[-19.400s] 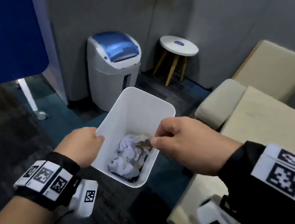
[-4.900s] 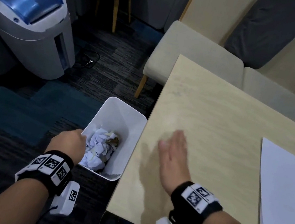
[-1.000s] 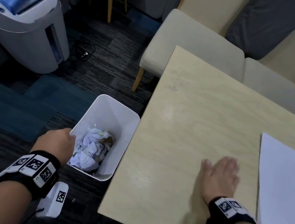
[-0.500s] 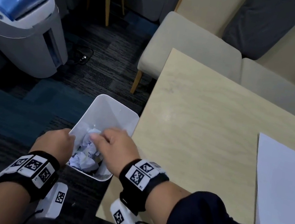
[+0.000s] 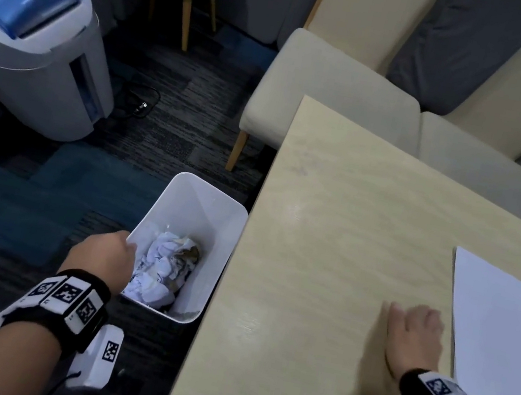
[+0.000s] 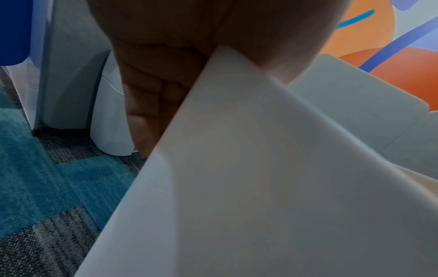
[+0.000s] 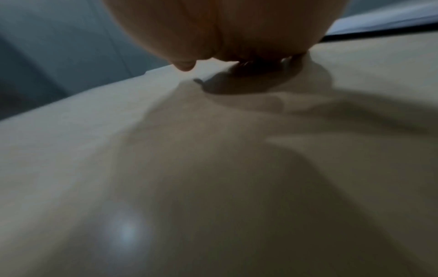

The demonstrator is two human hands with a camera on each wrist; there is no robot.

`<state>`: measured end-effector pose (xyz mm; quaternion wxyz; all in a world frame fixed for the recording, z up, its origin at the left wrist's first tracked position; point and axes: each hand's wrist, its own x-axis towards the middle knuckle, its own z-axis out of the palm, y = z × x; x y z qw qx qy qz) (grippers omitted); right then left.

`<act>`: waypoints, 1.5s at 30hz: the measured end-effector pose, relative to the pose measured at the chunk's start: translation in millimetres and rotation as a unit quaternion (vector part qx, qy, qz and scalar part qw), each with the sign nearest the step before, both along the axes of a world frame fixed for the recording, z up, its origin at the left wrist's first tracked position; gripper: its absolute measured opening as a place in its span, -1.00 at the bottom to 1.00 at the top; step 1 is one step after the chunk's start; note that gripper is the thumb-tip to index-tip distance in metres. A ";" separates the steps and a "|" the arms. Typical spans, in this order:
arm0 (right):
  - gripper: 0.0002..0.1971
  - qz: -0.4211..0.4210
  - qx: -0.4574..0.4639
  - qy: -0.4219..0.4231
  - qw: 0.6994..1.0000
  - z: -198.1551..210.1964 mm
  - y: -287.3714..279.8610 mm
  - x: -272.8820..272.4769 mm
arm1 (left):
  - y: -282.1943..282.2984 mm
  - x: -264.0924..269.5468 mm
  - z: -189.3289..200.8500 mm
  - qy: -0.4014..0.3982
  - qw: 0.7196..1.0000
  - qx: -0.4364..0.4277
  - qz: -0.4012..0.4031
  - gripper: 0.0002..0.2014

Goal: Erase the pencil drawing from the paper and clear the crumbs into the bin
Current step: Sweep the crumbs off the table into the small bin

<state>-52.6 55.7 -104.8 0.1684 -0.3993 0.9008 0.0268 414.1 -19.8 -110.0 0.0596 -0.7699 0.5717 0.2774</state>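
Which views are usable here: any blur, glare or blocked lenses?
Head view: dim but sharp, wide-angle bowing at the edges, soft glare patches on the pale wooden table. Left wrist view: the left hand gripping the white plastic bin fills most of the frame, slightly soft. Right wrist view: dark, blurred, the right hand casting a shadow, one glare spot.

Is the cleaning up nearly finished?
Nearly, it seems. The paper looks blank, so the erasing appears done. The left hand grips the bin at the table edge; the right hand lies flat beside the paper, probably sweeping. Crumbs are too small to see.
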 end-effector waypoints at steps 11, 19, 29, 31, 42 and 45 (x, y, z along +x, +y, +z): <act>-0.21 0.218 0.054 -0.002 0.974 13.5 -113.3 138.7 | -2.9 0.4 -2.8 0.005 1.000 -0.004 0.015 -0.72; -0.46 0.414 0.104 -0.319 0.846 43.1 -81.4 309.0 | -1.5 5.0 -8.3 0.003 1.000 -0.002 0.000 -0.74; -0.77 0.380 0.021 -0.297 0.876 39.2 -63.8 316.3 | 27.4 28.2 -19.4 0.026 0.998 -0.013 0.063 -0.74; -0.65 0.394 0.037 -0.280 0.875 42.7 -61.1 315.7 | 34.3 29.8 -20.4 0.030 0.997 -0.007 0.067 -0.74; -0.59 0.433 0.101 -0.331 0.832 53.2 -36.3 326.3 | 63.1 31.7 -33.0 0.046 0.996 -0.012 0.080 -0.73; -0.60 0.437 0.081 -0.321 0.836 47.5 -29.5 324.6 | 69.1 32.0 -34.9 0.049 0.995 -0.017 0.084 -0.73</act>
